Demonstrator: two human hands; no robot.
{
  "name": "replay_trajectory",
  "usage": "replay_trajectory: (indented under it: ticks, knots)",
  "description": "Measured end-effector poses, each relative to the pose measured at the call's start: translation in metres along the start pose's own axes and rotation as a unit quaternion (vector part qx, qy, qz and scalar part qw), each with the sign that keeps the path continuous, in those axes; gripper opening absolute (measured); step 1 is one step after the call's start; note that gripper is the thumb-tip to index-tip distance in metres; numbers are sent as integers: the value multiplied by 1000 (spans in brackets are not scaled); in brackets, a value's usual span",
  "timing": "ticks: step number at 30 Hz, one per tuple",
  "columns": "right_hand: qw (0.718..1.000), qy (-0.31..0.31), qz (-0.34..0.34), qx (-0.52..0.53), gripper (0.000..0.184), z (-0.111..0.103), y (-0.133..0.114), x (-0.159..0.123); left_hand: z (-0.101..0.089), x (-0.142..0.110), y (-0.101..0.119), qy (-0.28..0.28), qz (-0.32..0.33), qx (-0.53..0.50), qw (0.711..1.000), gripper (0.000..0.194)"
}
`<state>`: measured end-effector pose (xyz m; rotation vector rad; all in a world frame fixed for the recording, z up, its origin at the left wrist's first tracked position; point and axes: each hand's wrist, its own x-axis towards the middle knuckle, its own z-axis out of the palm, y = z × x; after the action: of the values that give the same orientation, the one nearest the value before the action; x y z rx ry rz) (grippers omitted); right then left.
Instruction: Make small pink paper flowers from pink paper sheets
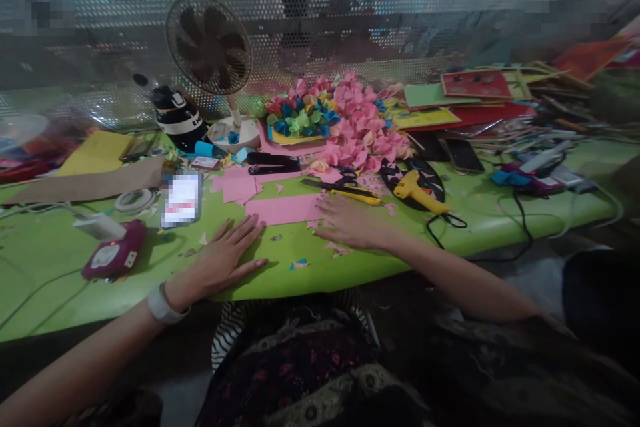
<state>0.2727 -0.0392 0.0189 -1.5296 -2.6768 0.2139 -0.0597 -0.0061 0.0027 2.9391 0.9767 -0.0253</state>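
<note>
A strip of pink paper (283,209) lies flat on the green tabletop between my hands. My left hand (225,255) rests open on the table, its fingertips touching the strip's left end. At the other end lies my right hand (350,220), flat with fingers stretched over the paper's edge. More pink paper (239,185) sits just behind the strip. A black stapler (273,163) lies across those sheets. Beyond my right fingers are a yellow cutter knife (357,195) and dark-handled scissors (345,177).
A heap of folded paper flowers (357,120) stands at the back, beside a fan (209,47) and a black bottle (177,120). To the right lies a yellow glue gun (419,192) with a cord. A purple power strip (114,252) and a lit phone (181,199) are at left.
</note>
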Motion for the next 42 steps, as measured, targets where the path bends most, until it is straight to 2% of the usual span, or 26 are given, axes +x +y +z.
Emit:
replay_trajectory:
  ticks: [3, 5, 6, 8, 10, 13, 16, 23, 26, 29, 34, 37, 40, 42]
  knots:
    - [998, 23, 59, 26, 47, -19, -15, 19, -1, 1, 2, -3, -4, -5, 1000, 78]
    - [987, 6, 120, 104, 38, -28, -26, 39, -2, 2, 3, -6, -11, -7, 1000, 80]
    - [979, -20, 130, 154, 36, -30, -30, 50, -3, 2, 4, -6, -15, -7, 1000, 81]
    - [950, -116, 134, 256, 39, -31, -37, 72, -3, 2, 5, -3, -17, -6, 1000, 81]
    - [926, -159, 143, 311, 35, -29, -39, 90, -3, 2, 6, -1, -15, -1, 1000, 81]
    - [908, -216, 160, 322, 39, -26, -38, 105, -4, 2, 7, 3, -12, 9, 1000, 81]
    - [895, -244, 167, 333, 42, -26, -35, 108, -5, 2, 8, 7, -13, 13, 1000, 80]
    - [891, -249, 190, 330, 44, -29, -37, 109, -5, 4, 7, -9, -20, 9, 1000, 85]
    - [873, -284, 197, 344, 40, -35, -32, 104, -8, 4, 7, -19, -23, 3, 1000, 86]
    - [857, -315, 215, 346, 39, -41, -14, 91, -11, 3, 7, -19, -21, -4, 1000, 85]
    - [879, -273, 233, 314, 42, -38, 29, 57, -8, 2, 5, -7, -18, -6, 1000, 83]
    - [876, -261, 274, 300, 45, -35, 51, 34, -6, 2, 4, -2, -19, -3, 1000, 84]
    - [871, -266, 300, 283, 48, -41, 62, 15, -6, 2, 5, -4, -19, -4, 1000, 84]
    - [877, -249, 291, 291, 46, -48, 61, 9, -8, 2, 4, -13, -19, -6, 1000, 83]
